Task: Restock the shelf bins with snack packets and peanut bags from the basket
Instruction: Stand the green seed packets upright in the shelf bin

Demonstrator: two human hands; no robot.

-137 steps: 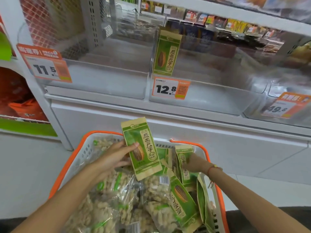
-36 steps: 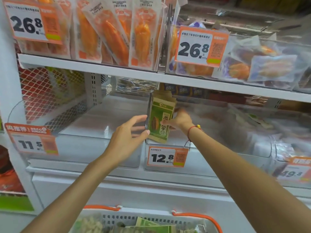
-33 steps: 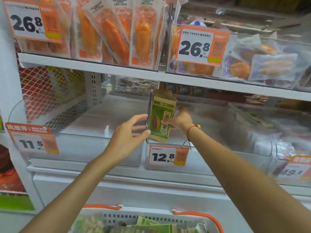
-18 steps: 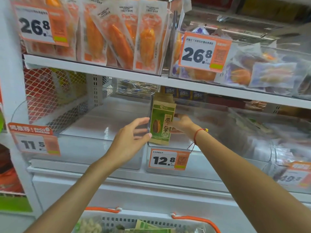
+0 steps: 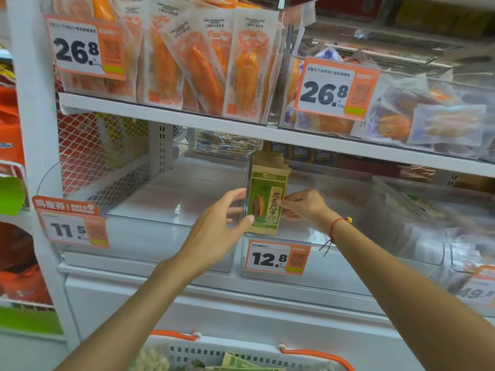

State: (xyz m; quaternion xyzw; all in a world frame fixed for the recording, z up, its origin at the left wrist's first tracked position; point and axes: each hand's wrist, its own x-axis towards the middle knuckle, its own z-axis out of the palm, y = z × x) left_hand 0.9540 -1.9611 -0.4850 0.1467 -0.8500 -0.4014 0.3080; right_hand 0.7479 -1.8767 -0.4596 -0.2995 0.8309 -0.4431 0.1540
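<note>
Packets [image 5: 267,202] stand upright at the left end of the bin [image 5: 348,253], against its wall. Right hand [image 5: 302,206] pinches their right edge; left hand [image 5: 217,231], fingers spread and holding nothing, touches the front packet with its thumb. Risk: on release, the unsupported stack may topple rightward into the bin.
</note>
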